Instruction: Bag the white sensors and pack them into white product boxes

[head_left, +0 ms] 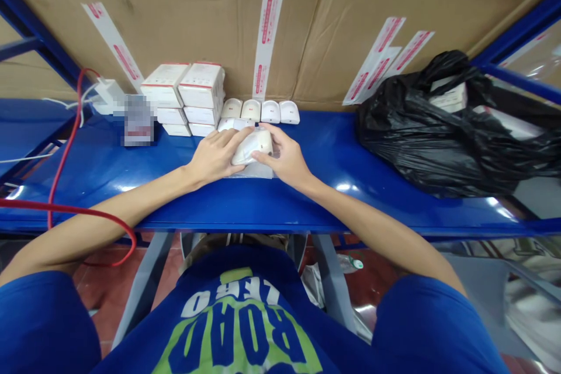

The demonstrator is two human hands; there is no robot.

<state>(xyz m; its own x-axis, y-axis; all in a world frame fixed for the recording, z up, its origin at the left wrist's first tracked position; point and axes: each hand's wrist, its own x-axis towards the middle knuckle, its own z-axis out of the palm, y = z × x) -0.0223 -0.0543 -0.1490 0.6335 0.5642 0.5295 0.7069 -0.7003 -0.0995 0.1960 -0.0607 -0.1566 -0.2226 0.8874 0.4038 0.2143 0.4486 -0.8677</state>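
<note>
Between both hands, just above the blue table, is a small white rounded plastic device (252, 146) with clear plastic wrap about it. Fingers of my left hand (215, 155) are closed around its left side, thumb on the near side. My right hand (287, 155) grips the right end, with the thumb pressed on its front. A flat clear plastic bag (258, 171) shows beneath the device. Behind the hands stands a row of several similar white devices (270, 111). Another pale piece behind my left hand is partly hidden.
White boxes (199, 95) are stacked at the back left, beside a blurred-out item (139, 123) and a white charger (108, 95). A red cable (65, 158) loops over my left forearm. At right, a black plastic bag (407, 134) holds boxes. Cardboard (175, 17) forms the back wall.
</note>
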